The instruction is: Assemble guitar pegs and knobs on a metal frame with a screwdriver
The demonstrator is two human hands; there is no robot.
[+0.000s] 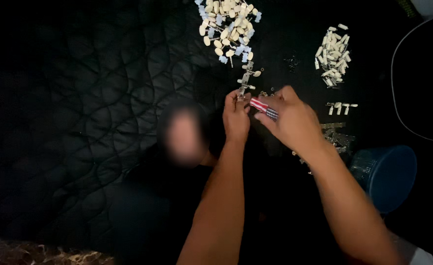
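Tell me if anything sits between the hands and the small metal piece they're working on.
Nothing visible does. The left hand already pinches the small metal piece, and the right hand holds a red-striped tool right beside it.

Left hand pinching the lower end of a small metal strip with pale knobs along it. Right hand closed around a red-and-white striped tool, tip touching the strip's base. Beyond both, a heap of cream and pale-blue pieces on a black quilted blanket. Farther right, a smaller pile of white pieces, a short row of white pegs. Beside the right forearm, a dark blue bucket.
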